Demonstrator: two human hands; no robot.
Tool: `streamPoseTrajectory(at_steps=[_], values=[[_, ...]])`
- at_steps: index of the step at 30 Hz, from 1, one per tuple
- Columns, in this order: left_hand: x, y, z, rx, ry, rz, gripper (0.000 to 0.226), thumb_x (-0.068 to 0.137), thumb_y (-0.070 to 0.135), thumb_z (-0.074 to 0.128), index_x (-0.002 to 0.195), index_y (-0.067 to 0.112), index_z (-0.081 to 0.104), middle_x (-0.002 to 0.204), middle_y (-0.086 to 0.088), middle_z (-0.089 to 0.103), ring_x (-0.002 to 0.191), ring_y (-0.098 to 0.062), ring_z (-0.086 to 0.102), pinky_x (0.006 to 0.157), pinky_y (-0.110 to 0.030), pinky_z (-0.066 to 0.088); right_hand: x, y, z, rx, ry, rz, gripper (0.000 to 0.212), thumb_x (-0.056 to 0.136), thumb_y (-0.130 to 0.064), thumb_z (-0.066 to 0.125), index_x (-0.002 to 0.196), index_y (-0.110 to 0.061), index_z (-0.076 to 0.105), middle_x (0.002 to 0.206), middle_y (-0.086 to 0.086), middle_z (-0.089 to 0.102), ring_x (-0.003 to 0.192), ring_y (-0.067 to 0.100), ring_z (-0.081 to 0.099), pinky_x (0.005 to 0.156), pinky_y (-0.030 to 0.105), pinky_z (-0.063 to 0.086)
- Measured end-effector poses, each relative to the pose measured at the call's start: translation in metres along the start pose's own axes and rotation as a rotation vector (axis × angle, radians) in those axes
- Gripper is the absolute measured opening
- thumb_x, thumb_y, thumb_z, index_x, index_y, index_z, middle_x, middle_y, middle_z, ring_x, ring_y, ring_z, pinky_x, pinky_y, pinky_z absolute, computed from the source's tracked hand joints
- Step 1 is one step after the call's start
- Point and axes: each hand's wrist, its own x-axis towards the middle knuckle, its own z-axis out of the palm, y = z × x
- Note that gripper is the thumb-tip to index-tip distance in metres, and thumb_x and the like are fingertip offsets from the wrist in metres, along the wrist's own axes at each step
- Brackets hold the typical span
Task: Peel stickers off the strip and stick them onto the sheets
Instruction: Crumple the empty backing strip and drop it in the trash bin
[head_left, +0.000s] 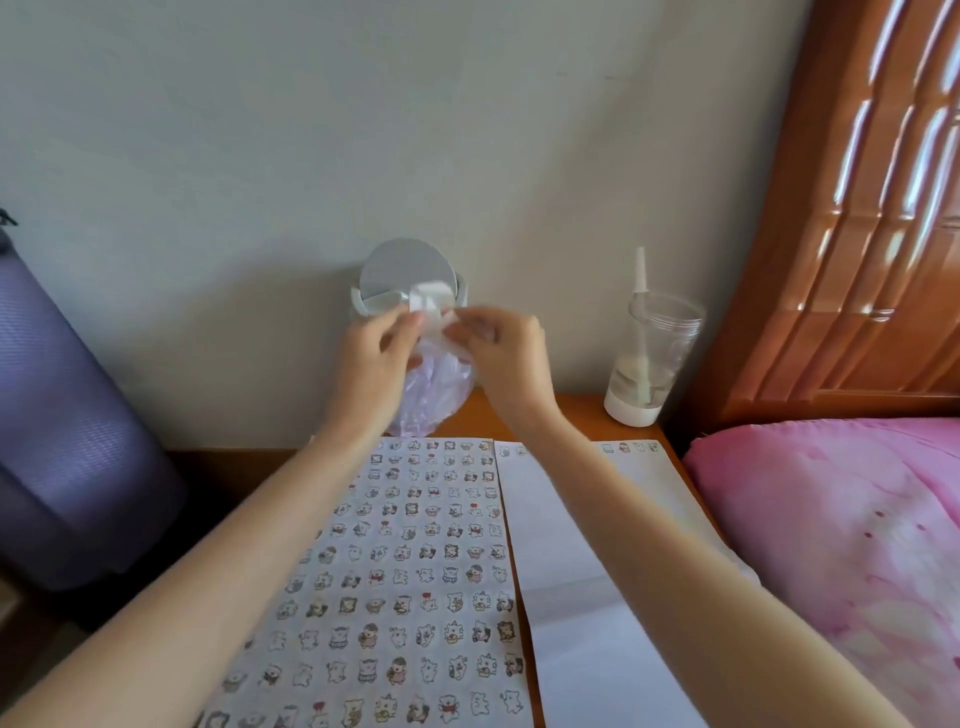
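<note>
Sheets (566, 597) nearest us, right one mostly blank. L hand (374, 353) & R hand (498, 348) both pinch strip (426, 306); we'd peel slowly from corner w/ nail, no tearing.

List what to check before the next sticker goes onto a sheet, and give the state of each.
1. Grip on the strip: left hand and right hand both pinch it. Ok.
2. Sticker peeled free: too blurred. Cannot tell.
3. Room on the right sheet: mostly bare, with a few stickers along its top edge. Ok.
4. Room on the left sheet: covered in rows of stickers. Not ok.
5. Hands over a sheet: they are raised in front of the small bin, beyond the sheets. Not ok.
6. Cup off the sheets: it stands behind the right sheet. Ok.
</note>
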Motion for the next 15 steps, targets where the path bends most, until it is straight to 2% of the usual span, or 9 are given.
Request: streamPoseTrajectory(at_steps=[2, 3, 4, 6, 7, 9, 12, 13, 15], values=[[0.031, 0.002, -0.003, 0.104, 0.061, 0.083, 0.025, 0.096, 0.022, 0.051, 0.117, 0.013, 0.062, 0.090, 0.006, 0.063, 0.065, 0.014, 0.058, 0.064, -0.003, 0.046, 0.032, -0.002, 0.017, -0.069, 0.039, 0.014, 0.020, 0.084, -0.018, 0.067, 0.103, -0.015, 0.073, 0.096, 0.001, 0.075, 0.090, 0.010, 0.068, 0.085, 0.032, 0.053], [0.044, 0.001, -0.004, 0.144, 0.088, 0.101, 0.026, 0.095, 0.020, 0.053, 0.117, 0.010, 0.063, 0.091, 0.000, 0.065, 0.060, 0.013, 0.059, 0.062, -0.004, 0.048, 0.044, -0.003, 0.025, -0.145, 0.046, 0.014, 0.019, 0.085, -0.021, 0.065, 0.101, -0.019, 0.074, 0.098, 0.000, 0.075, 0.094, 0.016, 0.067, 0.084, 0.034, 0.052], [0.057, -0.002, -0.005, 0.169, 0.111, 0.110, 0.025, 0.093, 0.018, 0.056, 0.114, 0.009, 0.066, 0.092, -0.005, 0.067, 0.060, 0.006, 0.062, 0.064, -0.012, 0.053, 0.053, -0.002, 0.034, -0.224, 0.059, 0.012, 0.018, 0.085, -0.023, 0.063, 0.100, -0.022, 0.074, 0.097, 0.000, 0.074, 0.096, 0.019, 0.066, 0.082, 0.034, 0.051], [0.075, -0.010, -0.008, 0.219, 0.143, 0.122, 0.020, 0.089, 0.017, 0.061, 0.104, 0.008, 0.071, 0.087, -0.009, 0.070, 0.067, -0.019, 0.068, 0.069, -0.037, 0.058, 0.066, 0.002, 0.047, -0.315, 0.079, 0.006, 0.017, 0.087, -0.024, 0.062, 0.099, -0.023, 0.073, 0.096, 0.001, 0.071, 0.103, 0.019, 0.059, 0.076, 0.031, 0.048], [0.081, -0.013, -0.009, 0.271, 0.153, 0.134, 0.018, 0.088, 0.018, 0.063, 0.099, 0.009, 0.073, 0.084, -0.009, 0.071, 0.070, -0.027, 0.068, 0.071, -0.041, 0.057, 0.070, 0.004, 0.053, -0.344, 0.091, -0.005, 0.016, 0.088, -0.024, 0.061, 0.099, -0.022, 0.073, 0.095, 0.002, 0.068, 0.106, 0.018, 0.054, 0.072, 0.030, 0.044], [0.089, -0.016, -0.013, 0.386, 0.183, 0.166, 0.016, 0.088, 0.020, 0.063, 0.095, 0.012, 0.074, 0.088, -0.008, 0.073, 0.079, -0.027, 0.068, 0.075, -0.037, 0.054, 0.076, 0.008, 0.061, -0.347, 0.117, -0.057, 0.014, 0.088, -0.022, 0.062, 0.096, -0.016, 0.072, 0.098, 0.001, 0.058, 0.100, 0.014, 0.047, 0.068, 0.028, 0.036], [0.094, -0.017, -0.017, 0.489, 0.200, 0.221, 0.017, 0.088, 0.021, 0.061, 0.098, 0.016, 0.074, 0.093, -0.009, 0.072, 0.086, -0.025, 0.065, 0.075, -0.034, 0.050, 0.080, 0.010, 0.066, -0.149, 0.119, -0.054, 0.013, 0.084, -0.016, 0.065, 0.093, -0.006, 0.067, 0.092, -0.006, 0.048, 0.074, 0.005, 0.046, 0.064, 0.027, 0.034], [0.094, -0.018, -0.018, 0.532, 0.187, 0.237, 0.017, 0.088, 0.020, 0.060, 0.098, 0.016, 0.074, 0.093, -0.009, 0.070, 0.085, -0.026, 0.063, 0.073, -0.034, 0.048, 0.078, 0.011, 0.066, -0.182, 0.102, -0.084, 0.013, 0.084, -0.012, 0.064, 0.096, -0.007, 0.065, 0.089, -0.005, 0.045, 0.071, 0.009, 0.046, 0.062, 0.027, 0.034], [0.093, -0.024, -0.018, 0.638, 0.122, 0.255, 0.014, 0.087, 0.016, 0.060, 0.092, 0.014, 0.073, 0.089, -0.012, 0.065, 0.084, -0.030, 0.060, 0.068, -0.033, 0.042, 0.072, 0.015, 0.066, -0.268, 0.070, -0.150, 0.028, 0.081, -0.005, 0.063, 0.108, -0.011, 0.057, 0.088, -0.003, 0.044, 0.072, 0.017, 0.046, 0.061, 0.028, 0.034]])
